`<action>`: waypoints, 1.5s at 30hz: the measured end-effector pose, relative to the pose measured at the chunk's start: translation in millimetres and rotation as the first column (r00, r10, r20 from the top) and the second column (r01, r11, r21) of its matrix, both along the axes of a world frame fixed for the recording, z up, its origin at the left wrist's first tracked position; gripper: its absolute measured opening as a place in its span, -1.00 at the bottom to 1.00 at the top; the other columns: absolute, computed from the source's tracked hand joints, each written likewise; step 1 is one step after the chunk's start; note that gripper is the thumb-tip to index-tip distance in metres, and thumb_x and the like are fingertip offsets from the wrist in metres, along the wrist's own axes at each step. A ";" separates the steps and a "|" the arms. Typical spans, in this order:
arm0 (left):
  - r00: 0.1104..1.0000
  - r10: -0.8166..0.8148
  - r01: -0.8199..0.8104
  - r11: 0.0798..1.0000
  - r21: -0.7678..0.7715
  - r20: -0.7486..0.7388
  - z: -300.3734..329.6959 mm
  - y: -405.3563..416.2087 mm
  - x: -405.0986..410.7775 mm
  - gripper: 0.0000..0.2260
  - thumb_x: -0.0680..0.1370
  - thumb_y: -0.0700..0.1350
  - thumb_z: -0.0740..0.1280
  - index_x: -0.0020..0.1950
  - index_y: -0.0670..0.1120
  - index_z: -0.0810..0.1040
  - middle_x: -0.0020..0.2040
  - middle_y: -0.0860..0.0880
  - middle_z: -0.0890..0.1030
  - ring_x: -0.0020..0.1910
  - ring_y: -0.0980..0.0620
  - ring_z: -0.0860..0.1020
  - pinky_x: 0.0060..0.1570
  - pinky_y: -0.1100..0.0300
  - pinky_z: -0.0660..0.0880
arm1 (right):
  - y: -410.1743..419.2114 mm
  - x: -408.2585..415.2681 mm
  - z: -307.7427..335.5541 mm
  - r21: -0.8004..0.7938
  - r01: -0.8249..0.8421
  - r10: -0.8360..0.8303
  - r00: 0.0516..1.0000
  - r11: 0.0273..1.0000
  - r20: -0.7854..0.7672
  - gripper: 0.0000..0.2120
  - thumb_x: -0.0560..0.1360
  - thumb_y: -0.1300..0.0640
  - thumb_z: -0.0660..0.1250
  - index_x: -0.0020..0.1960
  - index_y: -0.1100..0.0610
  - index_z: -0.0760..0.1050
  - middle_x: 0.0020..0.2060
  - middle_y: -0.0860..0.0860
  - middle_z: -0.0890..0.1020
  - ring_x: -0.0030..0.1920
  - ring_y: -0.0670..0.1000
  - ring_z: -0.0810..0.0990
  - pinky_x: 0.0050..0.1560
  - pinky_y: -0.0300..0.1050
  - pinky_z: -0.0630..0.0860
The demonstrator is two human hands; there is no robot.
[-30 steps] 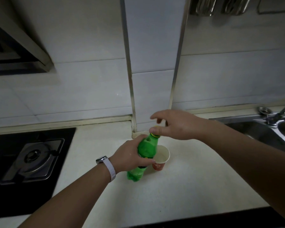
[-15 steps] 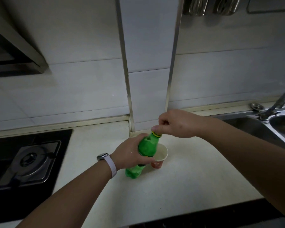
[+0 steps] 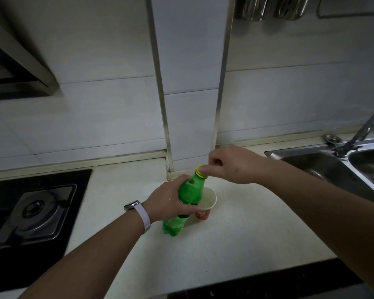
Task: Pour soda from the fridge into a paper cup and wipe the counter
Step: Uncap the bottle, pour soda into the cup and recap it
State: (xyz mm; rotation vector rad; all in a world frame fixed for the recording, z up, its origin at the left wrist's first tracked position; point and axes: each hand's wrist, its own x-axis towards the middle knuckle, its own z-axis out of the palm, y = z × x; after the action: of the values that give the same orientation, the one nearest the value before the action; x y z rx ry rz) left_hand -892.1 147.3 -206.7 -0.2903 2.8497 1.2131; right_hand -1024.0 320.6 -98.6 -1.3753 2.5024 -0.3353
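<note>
The left hand (image 3: 167, 200) grips the bottle (image 3: 187, 199) (green, standing on the counter (image 3: 235, 234)). The right hand (image 3: 233, 165) pinches its cap (image 3: 200, 170); the cup (image 3: 205, 205) stands just behind.

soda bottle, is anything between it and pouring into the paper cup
Yes: the yellow cap is on the green soda bottle, pinched by the right hand. The left hand grips the bottle. The paper cup stands open right beside it.

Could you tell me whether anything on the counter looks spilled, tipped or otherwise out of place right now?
Nothing stands out. The left hand grips the green bottle, which leans slightly; the right hand pinches its yellow cap. The paper cup stands upright behind it, and no spill shows on the counter.
</note>
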 end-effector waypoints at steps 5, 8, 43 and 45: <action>1.000 -0.019 0.019 1.000 0.001 -0.009 3.3 4.9 0.4 -0.32 0.29 0.21 0.55 0.34 0.16 0.38 0.12 0.15 0.60 0.05 0.11 0.58 0.08 0.06 0.57 | 3.8 1.7 1.4 -0.057 -0.132 0.139 0.980 0.990 0.140 -0.52 0.51 0.07 0.38 0.38 -0.15 0.36 0.12 -0.17 0.48 -0.06 -0.13 0.55 -0.09 -0.29 0.46; 1.000 -0.029 0.028 0.999 -0.017 -0.005 4.7 7.6 -0.4 -0.30 0.29 0.24 0.54 0.35 0.17 0.36 0.10 0.16 0.58 0.04 0.11 0.58 0.07 0.08 0.57 | 1.7 2.5 2.8 -0.053 -0.164 0.168 0.982 0.985 0.081 -0.65 0.53 0.14 0.36 0.29 -0.05 0.47 0.10 -0.13 0.50 -0.10 -0.16 0.50 -0.11 -0.29 0.38; 0.992 -0.023 0.037 0.993 -0.116 0.123 2.4 12.9 -7.4 -0.24 0.29 0.25 0.53 0.42 0.14 0.34 0.17 0.12 0.57 0.09 0.07 0.55 0.11 0.12 0.52 | 5.1 -8.4 -20.2 -0.029 -0.236 0.237 0.970 0.971 0.050 -0.72 0.55 0.01 0.34 0.25 0.00 0.49 0.01 -0.12 0.42 -0.02 -0.09 0.44 0.05 -0.17 0.40; 0.992 -0.003 0.018 0.993 -0.119 0.126 3.9 15.3 -8.4 -0.23 0.27 0.28 0.53 0.41 0.15 0.35 0.16 0.11 0.59 0.07 0.08 0.56 0.10 0.09 0.54 | 5.4 -11.1 -26.2 -0.015 -0.222 0.222 0.975 0.975 0.023 -0.75 0.56 -0.02 0.31 0.21 -0.02 0.49 0.01 -0.10 0.43 -0.01 -0.05 0.46 0.05 -0.11 0.41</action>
State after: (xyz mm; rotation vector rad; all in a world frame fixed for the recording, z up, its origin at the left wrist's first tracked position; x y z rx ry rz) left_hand -900.5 162.6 -202.8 -0.3426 2.8152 0.9859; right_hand -1035.1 326.1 -124.9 -1.6261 2.3002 -0.3183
